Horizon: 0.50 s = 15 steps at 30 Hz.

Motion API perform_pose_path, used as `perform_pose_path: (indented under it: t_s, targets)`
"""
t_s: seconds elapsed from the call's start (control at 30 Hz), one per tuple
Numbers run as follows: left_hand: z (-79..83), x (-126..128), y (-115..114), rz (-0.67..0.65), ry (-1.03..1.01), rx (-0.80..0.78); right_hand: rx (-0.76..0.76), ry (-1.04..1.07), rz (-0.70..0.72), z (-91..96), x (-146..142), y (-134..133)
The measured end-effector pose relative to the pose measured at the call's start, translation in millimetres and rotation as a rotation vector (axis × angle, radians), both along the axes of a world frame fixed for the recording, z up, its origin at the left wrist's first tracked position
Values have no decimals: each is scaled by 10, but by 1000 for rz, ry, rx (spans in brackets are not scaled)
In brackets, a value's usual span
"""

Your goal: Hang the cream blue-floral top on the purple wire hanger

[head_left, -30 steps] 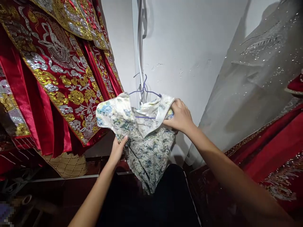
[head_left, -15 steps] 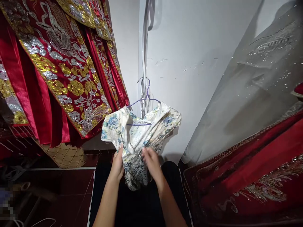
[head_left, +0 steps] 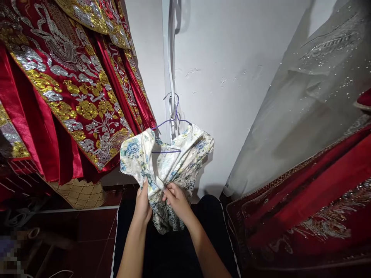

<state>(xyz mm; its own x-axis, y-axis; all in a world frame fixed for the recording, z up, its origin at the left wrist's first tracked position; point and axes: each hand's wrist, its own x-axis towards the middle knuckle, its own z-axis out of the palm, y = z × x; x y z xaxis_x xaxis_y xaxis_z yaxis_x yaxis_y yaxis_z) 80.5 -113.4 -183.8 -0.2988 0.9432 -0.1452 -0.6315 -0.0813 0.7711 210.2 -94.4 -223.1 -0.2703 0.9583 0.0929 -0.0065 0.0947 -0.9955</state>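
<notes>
A short-sleeved floral dress (head_left: pixel 135 152), white with blue and yellow flowers, hangs in front of me on a purple wire hanger (head_left: pixel 176 116). My left hand (head_left: pixel 143 204) grips its left side at the waist, the thumb in front and the other fingers hidden behind the cloth. At the bottom of the crossed V neckline my right hand (head_left: pixel 174 199) pinches the fabric between thumb and fingers. The lower part of the dress bunches in dark, gathered folds between my forearms.
Red costumes with gold and silver embroidery (head_left: pixel 87 110) hang at the left. A sheer sparkling veil (head_left: pixel 304 100) and a red beaded garment (head_left: pixel 319 208) are at the right. Behind the hanger, a white strap (head_left: pixel 170 69) runs down the white wall (head_left: pixel 220 46). My dark trousers (head_left: pixel 208 216) are below.
My right hand has moved left and inward from the side of the bodice and now pinches the cloth at the neckline's point. The left hand keeps its hold.
</notes>
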Motion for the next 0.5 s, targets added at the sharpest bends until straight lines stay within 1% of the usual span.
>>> perform_pose_path:
  t_s: [0.1, 0.2, 0.27, 0.33, 0.4, 0.43, 0.5]
  targets:
    - [10, 17, -32, -81, -43, 65, 75, 58, -20, 3, -41, -25]
    - [7, 20, -56, -142, -69, 82, 118, 42, -28, 18, -46, -31]
    - [7, 27, -68, -165, -76, 73, 123, 23, -17, 11, -45, -23]
    - [10, 27, -70, -161, -73, 48, 92, -7, -29, -20, -42, -10]
    - [4, -7, -48, -97, -56, 9, 27, -58, -64, -68, -23, 2]
    - [-9, -45, -27, -20, -34, -9, -4, -85, -79, -91, -3, 6]
    - [-70, -162, 29, 216, 69, -9, -38, -125, -99, -123, 59, 12]
